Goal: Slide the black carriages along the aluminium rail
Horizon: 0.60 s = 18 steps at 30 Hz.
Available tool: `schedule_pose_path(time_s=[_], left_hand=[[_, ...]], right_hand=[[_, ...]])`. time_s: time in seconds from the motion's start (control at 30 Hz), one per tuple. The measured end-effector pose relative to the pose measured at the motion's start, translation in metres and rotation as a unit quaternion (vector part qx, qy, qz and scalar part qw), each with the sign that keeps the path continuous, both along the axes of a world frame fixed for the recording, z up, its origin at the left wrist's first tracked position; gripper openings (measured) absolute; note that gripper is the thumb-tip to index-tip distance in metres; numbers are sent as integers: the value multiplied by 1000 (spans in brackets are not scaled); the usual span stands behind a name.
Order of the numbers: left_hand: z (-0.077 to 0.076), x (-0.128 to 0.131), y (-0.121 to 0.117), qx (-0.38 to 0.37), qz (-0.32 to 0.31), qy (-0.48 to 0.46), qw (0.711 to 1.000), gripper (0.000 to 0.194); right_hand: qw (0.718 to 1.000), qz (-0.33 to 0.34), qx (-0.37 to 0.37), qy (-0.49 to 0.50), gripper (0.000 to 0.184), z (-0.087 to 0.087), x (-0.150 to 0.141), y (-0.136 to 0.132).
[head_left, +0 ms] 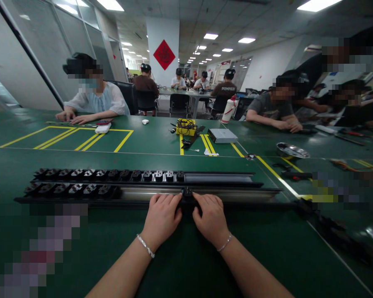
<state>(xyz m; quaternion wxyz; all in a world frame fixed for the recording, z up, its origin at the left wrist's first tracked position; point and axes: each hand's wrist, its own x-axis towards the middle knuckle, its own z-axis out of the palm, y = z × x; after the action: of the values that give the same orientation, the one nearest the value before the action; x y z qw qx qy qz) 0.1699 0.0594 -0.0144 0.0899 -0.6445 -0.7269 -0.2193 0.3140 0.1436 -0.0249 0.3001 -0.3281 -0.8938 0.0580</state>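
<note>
A: Got a read on the hands? Mostly curious about pose.

B: Yep. Reaching in from the near side with left hand (pixel 163 215) and right hand (pixel 209 215) as near mirror images, backs up, forearms slanting toward each other. Touching, or about touching, a small black block (pixel 188 192) from either side with the index fingertips. Thumbs held apart from the index fingers, other fingers curled close together. Can't tell whether clamped on it or just resting there.

A: And sitting where, exactly?

B: In the near rail (pixel 242 194), right of the middle, well apart from the row of blocks (pixel 76 189) at the left end.

A: Any room for moving?

B: Sure, along smooth silver channel both left and right of the block. Hemmed in by raised black edges near and far, with the far rail (pixel 219 178) just beyond. Lots of green desk (pixel 267 240) on the near side too. Tighter past the right end, thanks to dark clutter (pixel 335 231).
</note>
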Motion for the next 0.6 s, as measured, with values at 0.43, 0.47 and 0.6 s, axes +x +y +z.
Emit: schedule_pose_path(time_s=[0.43, 0.47, 0.6], left_hand=[[-1, 6, -1, 0, -5, 12, 1000, 36], [-1, 6, -1, -2, -6, 15, 1000, 36], [-1, 6, -1, 0, -4, 15, 1000, 39]], right_hand=[[1000, -2, 9, -7, 32, 0, 0, 1], [1000, -1, 11, -7, 32, 0, 0, 1], [1000, 10, 15, -7, 32, 1, 0, 1]])
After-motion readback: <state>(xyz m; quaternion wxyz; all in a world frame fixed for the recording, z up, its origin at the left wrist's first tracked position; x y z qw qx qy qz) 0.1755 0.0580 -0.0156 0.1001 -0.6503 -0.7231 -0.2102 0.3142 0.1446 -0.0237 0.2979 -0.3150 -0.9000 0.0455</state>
